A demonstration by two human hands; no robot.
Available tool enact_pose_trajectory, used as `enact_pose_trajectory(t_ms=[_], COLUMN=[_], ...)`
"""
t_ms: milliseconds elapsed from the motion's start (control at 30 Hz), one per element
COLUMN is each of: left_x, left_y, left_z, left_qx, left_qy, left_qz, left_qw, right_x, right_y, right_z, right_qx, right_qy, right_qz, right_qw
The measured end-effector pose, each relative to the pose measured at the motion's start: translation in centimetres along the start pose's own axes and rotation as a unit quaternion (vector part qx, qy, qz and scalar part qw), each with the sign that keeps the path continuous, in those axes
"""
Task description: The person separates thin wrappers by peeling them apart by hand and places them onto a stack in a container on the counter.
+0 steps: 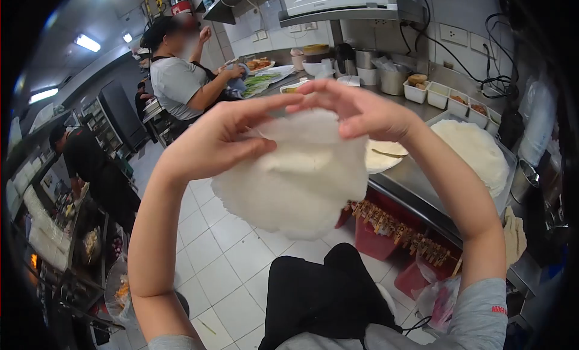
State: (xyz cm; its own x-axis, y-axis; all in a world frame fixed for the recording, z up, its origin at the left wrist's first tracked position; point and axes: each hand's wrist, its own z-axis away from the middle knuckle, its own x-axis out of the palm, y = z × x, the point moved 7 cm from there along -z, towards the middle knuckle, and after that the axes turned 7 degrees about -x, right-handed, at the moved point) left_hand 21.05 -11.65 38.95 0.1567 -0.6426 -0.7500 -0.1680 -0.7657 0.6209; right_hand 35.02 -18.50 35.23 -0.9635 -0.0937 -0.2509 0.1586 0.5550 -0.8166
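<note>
A thin, round, see-through white wrapper hangs in front of me above the floor, its lower edge ragged. My left hand pinches its upper left side, thumb in front and fingers curved over the top. At the upper right, my right hand grips the same sheet, its fingertips slightly blurred and close to those of the left. Behind the right wrist, another pale round sheet lies on the counter with a thin dark green strip on it. A stack of similar wrappers rests beyond my right forearm.
White tubs of food line the steel counter near a metal pot. Below are red bins. One co-worker stands farther along the counter; another bends at the left. A plastic-lined container sits lower left.
</note>
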Motion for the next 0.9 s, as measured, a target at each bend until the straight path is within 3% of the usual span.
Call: enact_pose_trajectory(t_ms=[67,133,167,300,433,533,567,667,733,800,900], left_x=[0.9,1.3,1.3,0.5,0.5,-0.4,-0.6,-1.5,-1.8,-2.3,-2.7], left_y=[0.1,0.7,1.1,1.6,1.7,1.4,1.1,0.7,0.4,0.5,2.4], left_z=[-1.2,-2.1,-2.3,-2.0,-1.3,-0.8,-0.8,-0.6,-0.4,-0.5,-1.1], left_qx=[0.048,0.079,0.077,0.071,0.117,0.118,0.093,0.036,0.022,-0.01,0.097], left_qy=[-0.017,-0.005,-0.006,0.041,0.069,0.129,0.129,0.13,0.125,0.124,0.209], left_qz=[-0.035,-0.084,-0.108,-0.167,-0.257,-0.265,-0.271,-0.289,-0.296,-0.152,-0.042], left_qw=[0.998,0.993,0.991,0.982,0.957,0.948,0.949,0.948,0.947,0.981,0.972], right_x=[1.9,2.5,2.8,2.3,1.9,0.5,-0.1,-0.5,-1.7,-4.1,-5.4], right_y=[0.4,1.4,0.8,3.2,2.5,2.6,3.0,4.5,2.1,-2.4,-6.7], right_z=[0.2,0.2,-0.2,0.5,0.5,0.8,0.9,1.2,0.7,0.6,1.3], right_qx=[0.046,0.067,-0.031,0.16,0.111,0.115,0.119,0.12,0.043,-0.027,0.005], right_qy=[-0.058,-0.087,-0.073,-0.039,-0.065,0.044,0.036,0.006,0.05,0.128,0.094], right_qz=[-0.007,0.088,0.125,0.103,0.268,0.14,0.19,0.167,0.175,0.206,0.335], right_qw=[0.997,0.99,0.989,0.981,0.955,0.982,0.974,0.979,0.982,0.97,0.937])
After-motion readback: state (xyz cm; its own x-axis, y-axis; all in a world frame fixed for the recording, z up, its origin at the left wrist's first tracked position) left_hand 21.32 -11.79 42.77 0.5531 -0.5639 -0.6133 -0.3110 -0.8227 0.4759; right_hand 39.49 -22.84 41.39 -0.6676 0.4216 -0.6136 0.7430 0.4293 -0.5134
